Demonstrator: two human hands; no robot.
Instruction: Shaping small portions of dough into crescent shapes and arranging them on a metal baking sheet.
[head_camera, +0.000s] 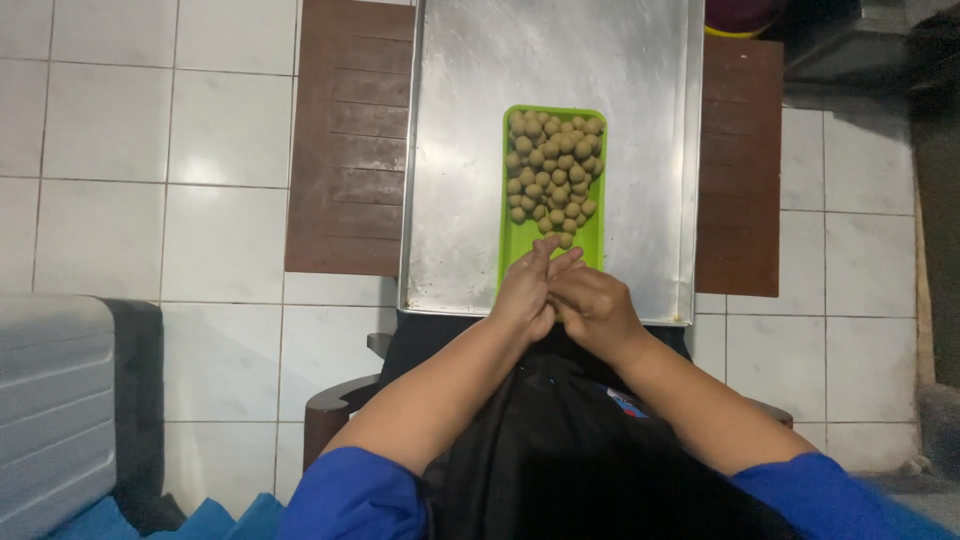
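Observation:
My left hand (527, 288) and my right hand (594, 307) are pressed palm to palm over the near end of a green tray (590, 236). Whatever lies between the palms is hidden. Several small beige dough balls (552, 173) are piled in the far half of the green tray. The green tray rests inside a large metal baking pan (640, 150). My fingers point away from me toward the balls.
The metal pan sits on a low brown wooden table (345, 160) over a white tiled floor (150, 150). A grey ribbed container (50, 400) stands at the lower left. A dark apron (560, 450) covers my lap.

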